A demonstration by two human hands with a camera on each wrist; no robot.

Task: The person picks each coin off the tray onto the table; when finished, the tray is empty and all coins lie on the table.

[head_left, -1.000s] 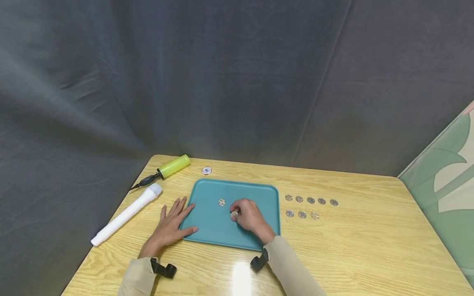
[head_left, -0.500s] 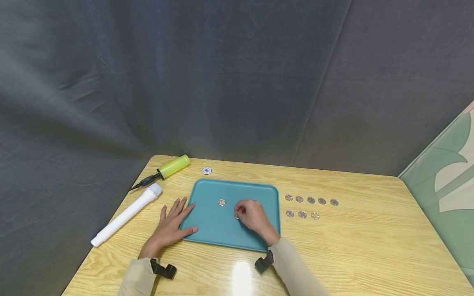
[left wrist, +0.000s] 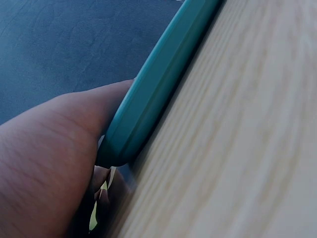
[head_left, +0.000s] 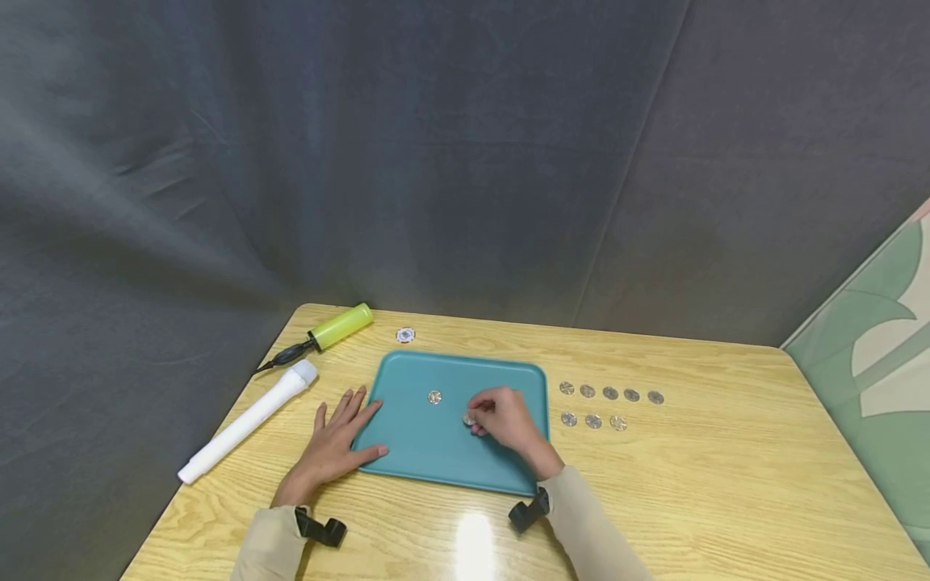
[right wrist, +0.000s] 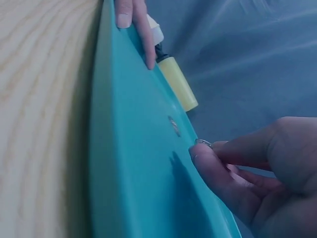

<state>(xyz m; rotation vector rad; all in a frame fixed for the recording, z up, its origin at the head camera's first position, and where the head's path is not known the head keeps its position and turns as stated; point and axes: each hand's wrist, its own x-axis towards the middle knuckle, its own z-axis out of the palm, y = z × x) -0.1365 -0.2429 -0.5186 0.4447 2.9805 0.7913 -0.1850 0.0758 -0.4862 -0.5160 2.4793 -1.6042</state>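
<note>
Over the teal tray (head_left: 414, 444), my right hand (head_left: 501, 415) pinches a coin (head_left: 468, 419) between thumb and fingers. In the right wrist view the coin's edge (right wrist: 203, 143) shows at the fingertips, raised above the tray floor. Another coin (head_left: 434, 397) lies flat on the tray, left of that hand. My left hand (head_left: 333, 444) is spread at the tray's left edge, its fingers straight and its thumb over the rim. In the left wrist view, the thumb side of the hand (left wrist: 54, 148) rests against the tray's corner (left wrist: 124, 134).
Right of the tray, several coins (head_left: 610, 393) lie in two rows on the wooden table (head_left: 726, 468). On the left are a white microphone-shaped stick (head_left: 247, 424) and a yellow-green hand pump (head_left: 341, 326) with a black nozzle. A poker chip (head_left: 405, 335) lies behind the tray.
My right hand has shifted a little to the right over the tray, still pinching the coin, which has turned in the fingers. The left hand and the tray have stayed put.
</note>
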